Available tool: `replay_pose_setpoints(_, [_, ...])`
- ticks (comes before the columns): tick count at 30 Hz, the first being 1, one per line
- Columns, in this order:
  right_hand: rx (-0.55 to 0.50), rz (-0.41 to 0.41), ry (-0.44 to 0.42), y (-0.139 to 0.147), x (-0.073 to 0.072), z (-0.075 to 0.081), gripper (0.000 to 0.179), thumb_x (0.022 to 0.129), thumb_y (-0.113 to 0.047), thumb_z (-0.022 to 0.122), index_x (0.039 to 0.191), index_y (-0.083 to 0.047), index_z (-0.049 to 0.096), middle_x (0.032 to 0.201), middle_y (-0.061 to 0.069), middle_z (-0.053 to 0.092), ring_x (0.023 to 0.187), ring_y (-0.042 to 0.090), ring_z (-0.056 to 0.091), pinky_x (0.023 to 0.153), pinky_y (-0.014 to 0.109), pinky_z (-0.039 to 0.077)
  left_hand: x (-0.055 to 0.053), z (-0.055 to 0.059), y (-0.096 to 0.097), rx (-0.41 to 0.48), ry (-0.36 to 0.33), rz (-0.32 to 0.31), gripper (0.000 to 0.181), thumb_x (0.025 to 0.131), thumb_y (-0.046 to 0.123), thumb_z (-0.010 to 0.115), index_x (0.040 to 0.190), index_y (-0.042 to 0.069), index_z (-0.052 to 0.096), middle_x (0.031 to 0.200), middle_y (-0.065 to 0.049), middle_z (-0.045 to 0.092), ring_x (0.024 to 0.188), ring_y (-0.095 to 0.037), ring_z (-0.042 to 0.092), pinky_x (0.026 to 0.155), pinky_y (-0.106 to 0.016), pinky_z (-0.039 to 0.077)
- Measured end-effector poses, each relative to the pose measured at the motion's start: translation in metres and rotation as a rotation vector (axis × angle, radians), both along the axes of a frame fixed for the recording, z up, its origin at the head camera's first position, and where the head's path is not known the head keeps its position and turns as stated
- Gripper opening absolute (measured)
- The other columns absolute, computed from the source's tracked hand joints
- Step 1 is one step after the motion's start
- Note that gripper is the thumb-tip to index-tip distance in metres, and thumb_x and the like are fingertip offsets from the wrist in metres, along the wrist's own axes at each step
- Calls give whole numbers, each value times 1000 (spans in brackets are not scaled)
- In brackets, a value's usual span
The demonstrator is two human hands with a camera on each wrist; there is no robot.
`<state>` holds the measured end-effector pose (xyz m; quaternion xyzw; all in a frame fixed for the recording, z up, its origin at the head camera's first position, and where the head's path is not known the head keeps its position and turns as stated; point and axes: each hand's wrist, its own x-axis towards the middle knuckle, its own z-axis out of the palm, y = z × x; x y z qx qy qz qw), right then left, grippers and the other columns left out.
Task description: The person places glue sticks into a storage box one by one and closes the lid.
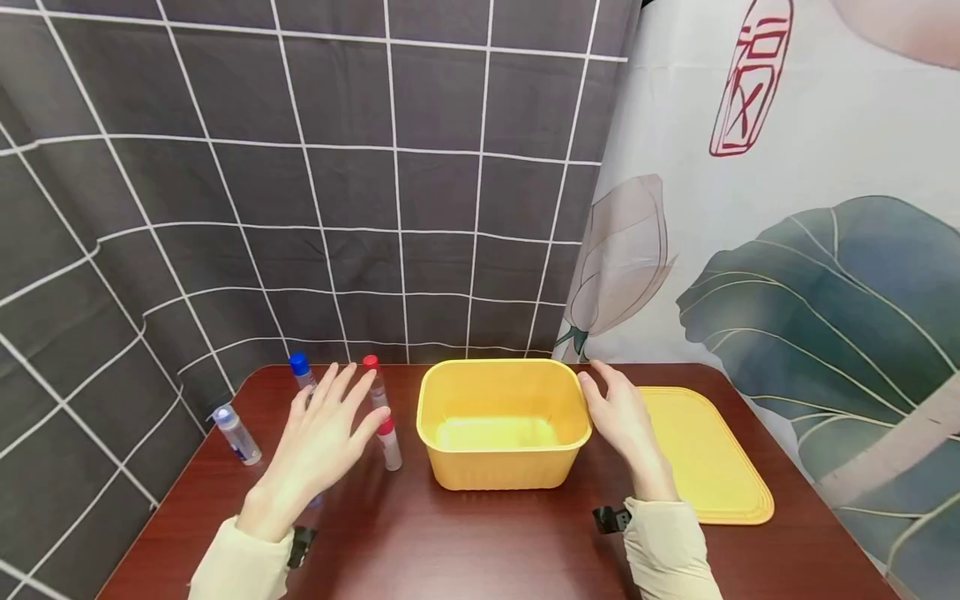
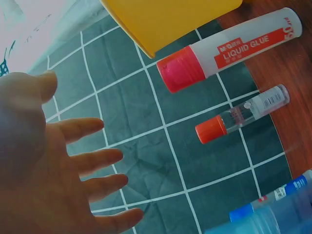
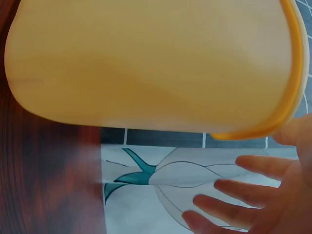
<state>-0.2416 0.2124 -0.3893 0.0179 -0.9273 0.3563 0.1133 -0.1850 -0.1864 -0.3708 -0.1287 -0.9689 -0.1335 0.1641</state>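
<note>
A yellow plastic bin (image 1: 502, 471) stands upright on the table, its inside bare. My right hand (image 1: 622, 421) is beside its right wall with fingers spread; in the right wrist view the thumb meets the bin's rim (image 3: 296, 63), but contact is unclear. My left hand (image 1: 318, 454) hovers, fingers extended and holding nothing, over several upright bottles. Nearest are a red-capped liquid glue bottle (image 2: 239, 48) and a slimmer, clear red-capped bottle (image 2: 253, 108). Behind the fingers stands a blue-capped bottle (image 1: 300, 367), partly hidden. Another blue item (image 2: 273, 219) is cut off by the left wrist view's edge.
A yellow lid (image 1: 708, 458) lies flat to the right of the bin, partly behind the right forearm. At the table's left edge stands a clear bottle with a pale blue cap (image 1: 237, 435). Dark grid cloth (image 1: 442, 192) hangs behind the table (image 1: 465, 550).
</note>
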Motion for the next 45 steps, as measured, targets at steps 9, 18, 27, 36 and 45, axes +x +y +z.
replay_pose_setpoints(9, [-50,-45,11,3,-5,-3,48,102,-33,48,136,1,53,134,24,54,126,42,48,102,58,37,12,-5,-15,-2,87,-4,56,93,43,61,137,8,55,142,-21,46,136,-43,31,101,-64,27])
replay_pose_setpoints(18, [-67,-48,21,0,-12,-8,43,100,-30,55,130,0,58,104,18,68,94,32,63,83,48,51,31,-6,-33,7,131,12,47,91,33,67,129,8,61,134,-22,54,128,-43,42,93,-63,36])
replay_pose_setpoints(27, [-46,-64,27,-5,-21,-12,27,95,-27,63,107,-3,68,80,7,62,75,25,57,68,35,46,43,-9,-49,24,12,99,51,93,41,64,130,7,60,132,-22,53,119,-44,47,89,-67,40])
replay_pose_setpoints(36, [-60,-54,-13,-10,-24,-10,26,94,-27,64,103,-3,70,77,5,63,73,22,57,65,33,47,59,-24,-67,77,108,131,37,89,30,70,120,9,65,121,-16,62,108,-39,57,81,-62,45])
replay_pose_setpoints(45, [-79,-70,-1,-7,-24,-12,25,94,-26,64,101,-3,70,75,4,62,70,22,56,63,32,46,60,-30,-70,147,35,183,44,91,42,67,123,11,63,117,-17,64,102,-41,61,75,-65,47])
